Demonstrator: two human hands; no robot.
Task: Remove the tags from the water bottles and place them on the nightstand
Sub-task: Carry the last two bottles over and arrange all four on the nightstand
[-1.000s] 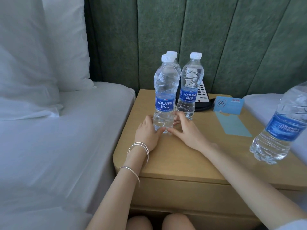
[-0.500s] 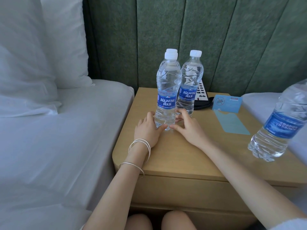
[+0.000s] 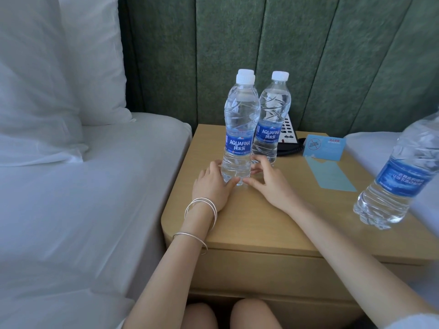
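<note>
Front bottle (image 3: pixel 238 129) straighter between cupped hands (image 3: pixel 210 186)

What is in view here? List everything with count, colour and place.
front bottle: one, clear, blue label, white cap; mid-nightstand, upright
back bottles: two, same; behind it, one almost hidden
right bottle: one, clear, blue label; nightstand's right edge
nightstand: one, light wood; between the beds
phone: one, black; behind the bottles
card: one, blue; standing, back right
sheet: one, pale blue; flat before the card
beds: two, white; either side
pillows: white; left bed, count unclear
panels: green; back wall
bangles: silver; left wrist and forearm
left hand, right hand: curled round the front bottle's base
knees: two, bare; bottom edge
</note>
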